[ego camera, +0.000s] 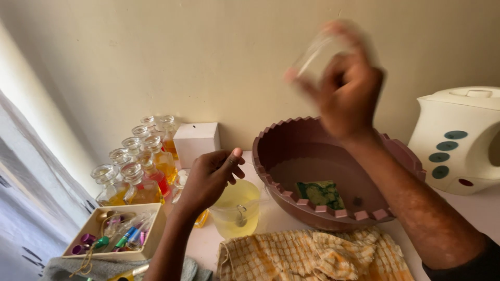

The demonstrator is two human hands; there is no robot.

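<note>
My right hand [348, 91] is raised above the brown scalloped basin [271, 151], gripping a small clear glass container [315, 54] that is blurred by motion. My left hand [211, 177] hovers with curled fingers just over a clear beaker of pale yellow liquid [237, 208], with a small metal piece lying in it. Whether my left fingers pinch anything I cannot tell. Inside the basin, shallow water covers a green and yellow sponge [321, 193].
Several glass stoppered bottles with yellow and red liquid [138, 171] stand at the left, near a white box [196, 140]. A cardboard tray of coloured small tubes [117, 234] sits in front. An orange checked cloth [312, 257] lies at the near edge. A white kettle [458, 140] stands right.
</note>
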